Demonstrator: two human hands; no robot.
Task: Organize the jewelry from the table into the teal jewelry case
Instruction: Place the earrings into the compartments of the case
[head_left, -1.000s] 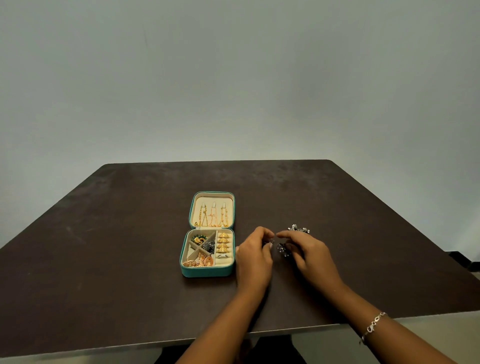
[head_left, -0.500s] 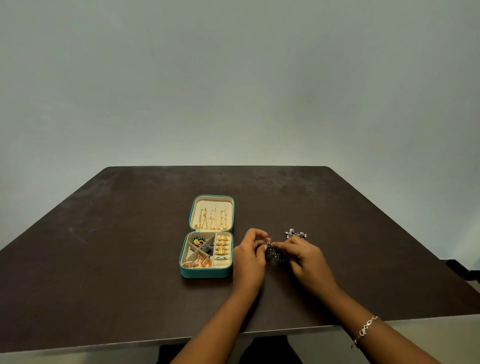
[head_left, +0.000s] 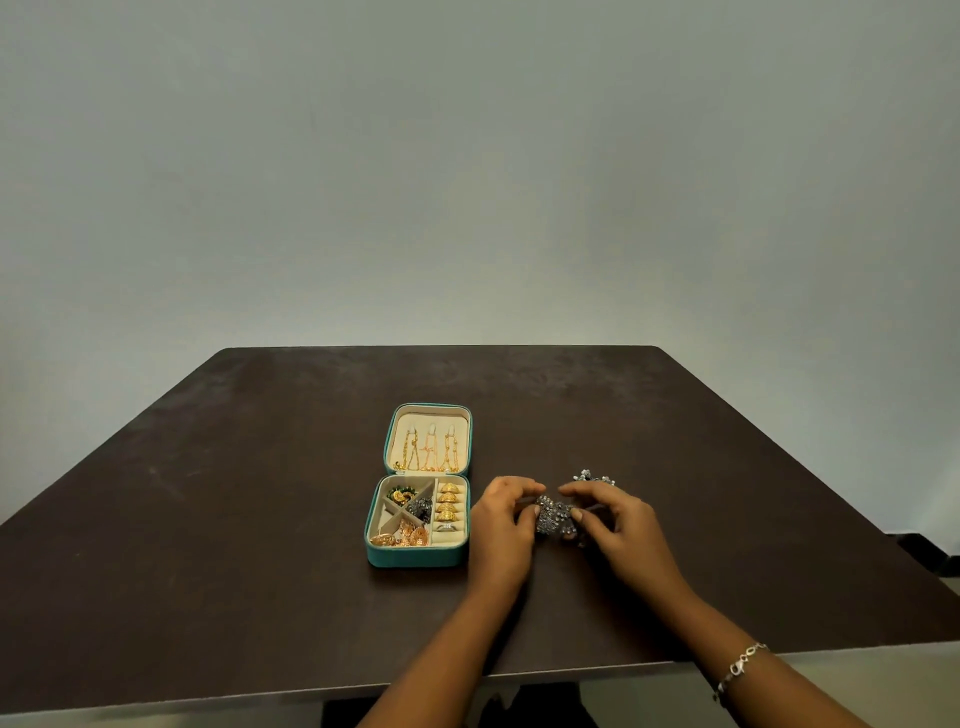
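The teal jewelry case (head_left: 415, 556) lies open on the dark table (head_left: 208, 519), a little left of the middle and nearer the near edge than the far one. Its lid (head_left: 431, 417) is folded flat toward the far edge. Gold chains (head_left: 430, 454) hang in the lid. The base holds gold, green, dark silver and rose-gold pieces in its slanted sections, with a column of gold rings (head_left: 448, 506) down its right side.

Just right of the case, the left hand (head_left: 501, 530) curls thumb and fingertips onto a silver ornament (head_left: 555, 517). The right hand (head_left: 618, 530) pinches the same ornament from the other side. Whether it is clear of the table I cannot tell. A second silver ornament (head_left: 592, 476) rests on the table just beyond the right hand, toward the far edge. A bracelet (head_left: 740, 667) circles the right wrist.

The held ornament looks beaded and dangly, so two hands tugging apart could bend it or shed a small part onto the dark surface, where it would be hard to spot. The sections already look crowded, so lowering it in carelessly could snag a neighbouring piece and drag it out.
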